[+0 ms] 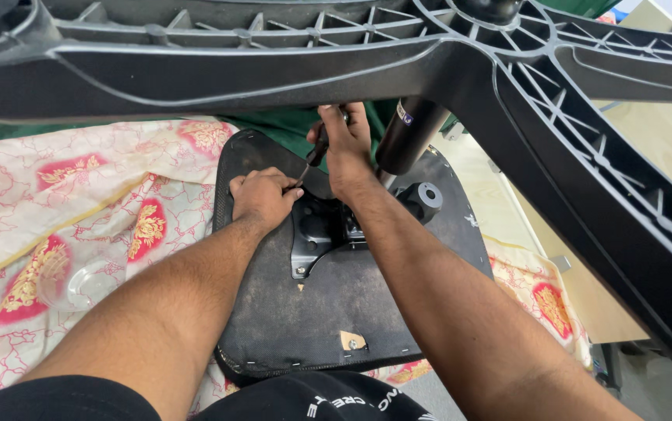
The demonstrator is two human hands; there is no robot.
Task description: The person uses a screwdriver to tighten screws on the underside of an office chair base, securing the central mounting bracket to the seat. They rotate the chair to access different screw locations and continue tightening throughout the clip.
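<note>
From the head camera we look down on an office chair turned upside down, its seat underside [336, 312] facing up and lying on a white cloth with red and gold flower patches [79, 203]. The cloth seems to be there to cushion the seat and keep it off whatever lies beneath.

Our right hand [345, 144] is closed around the dark handle of a screwdriver [314, 154], held at a slant so that its thin shaft runs down and to the left toward the black metal mounting plate [316, 238] fixed at the middle of the seat. Our left hand [262, 199] rests palm down on the seat just beside the tip, fingers curled and pressing; it appears to steady both the seat and the tip, though we cannot see the exact screw under the fingers.

The gas cylinder [410, 136] rises from the plate just to the right of our right hand, up to the five-armed plastic base [507, 70], whose ribbed spokes spread across the top and right of the view. That base hangs between us and the work and hides part of the right hand's fingers, so the tool has to come in beneath it at an angle.

A clear plastic dish [79, 284] lies on the cloth well to the left. A pale wooden surface [663, 140] shows beyond the spokes.
</note>
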